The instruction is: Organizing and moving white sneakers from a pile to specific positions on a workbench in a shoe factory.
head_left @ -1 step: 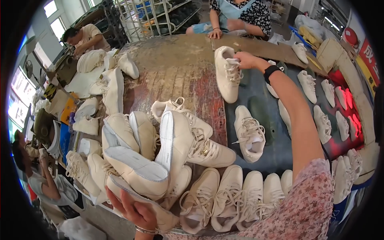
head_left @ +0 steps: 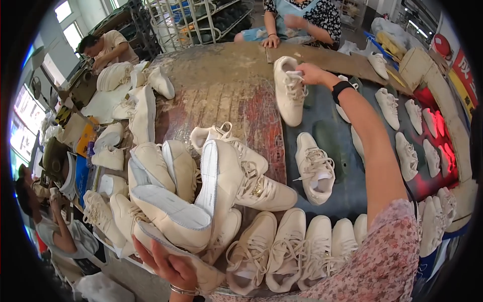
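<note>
Head view, looking down on a worn, round wooden worktable (head_left: 221, 95) covered with unsoled white shoe uppers. The person's right hand (head_left: 308, 73) is stretched far across the table, its fingers closed on the tongue and lace area of a white lace-up sneaker upper (head_left: 289, 90), which lies lengthwise at the far edge of the table, its toe pointing toward the person and its heel toward the far rim. A black wristband (head_left: 342, 89) sits on the right wrist, and a floral short sleeve (head_left: 382, 256) covers the upper arm at the lower right.

The left hand (head_left: 168, 267), at the bottom edge, is pressed with spread fingers against the underside of a pile of white shoe uppers (head_left: 186, 191) stacked on their sides with pale insoles showing; whether it grips one of them or only steadies the pile cannot be told. A thin metal bangle (head_left: 183, 290) circles the left wrist.

Nearer the person, a row of white laced uppers (head_left: 297, 246) lies side by side along the table's near rim. A single white upper (head_left: 314, 168) rests on a dark blue-grey surface (head_left: 327, 131), between the row and the grasped sneaker. To the right, further white uppers (head_left: 407, 151) lie spaced apart on a curved track. Across the table sits a person in a patterned top with a pale blue apron (head_left: 302, 15); a second person in a beige shirt (head_left: 108, 48) works at the upper left.
</note>
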`<move>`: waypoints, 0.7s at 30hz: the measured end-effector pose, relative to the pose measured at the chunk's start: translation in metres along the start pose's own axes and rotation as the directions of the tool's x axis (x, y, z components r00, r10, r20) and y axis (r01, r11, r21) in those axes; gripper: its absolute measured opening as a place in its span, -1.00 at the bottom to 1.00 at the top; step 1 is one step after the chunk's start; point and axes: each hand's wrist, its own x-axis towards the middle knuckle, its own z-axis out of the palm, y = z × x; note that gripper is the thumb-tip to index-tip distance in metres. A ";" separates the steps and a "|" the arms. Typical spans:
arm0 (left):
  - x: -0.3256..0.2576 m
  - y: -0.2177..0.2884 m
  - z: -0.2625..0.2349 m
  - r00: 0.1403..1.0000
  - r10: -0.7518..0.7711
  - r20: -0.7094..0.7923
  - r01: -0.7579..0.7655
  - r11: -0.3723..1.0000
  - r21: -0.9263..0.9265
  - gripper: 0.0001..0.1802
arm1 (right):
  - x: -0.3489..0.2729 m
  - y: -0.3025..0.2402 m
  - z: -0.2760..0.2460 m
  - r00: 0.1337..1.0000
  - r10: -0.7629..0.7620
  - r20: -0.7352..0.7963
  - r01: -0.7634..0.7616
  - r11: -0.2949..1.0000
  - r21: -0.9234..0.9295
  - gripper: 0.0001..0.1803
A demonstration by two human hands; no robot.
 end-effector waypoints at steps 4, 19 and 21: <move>0.001 0.002 0.003 0.999 0.006 0.053 -0.007 0.999 0.033 -0.45 | 0.004 0.048 0.031 0.854 0.194 -0.483 -0.227 0.974 -0.010 -0.29; 0.008 0.002 0.010 1.000 0.008 -0.008 -0.008 0.999 -0.043 -0.44 | -0.070 0.013 0.028 0.997 0.072 -0.001 -0.072 0.991 -0.108 -0.29; 0.007 0.002 0.005 1.000 -0.006 -0.010 0.005 0.999 -0.034 -0.45 | -0.095 -0.024 0.029 0.992 0.014 0.126 0.000 0.994 -0.112 -0.37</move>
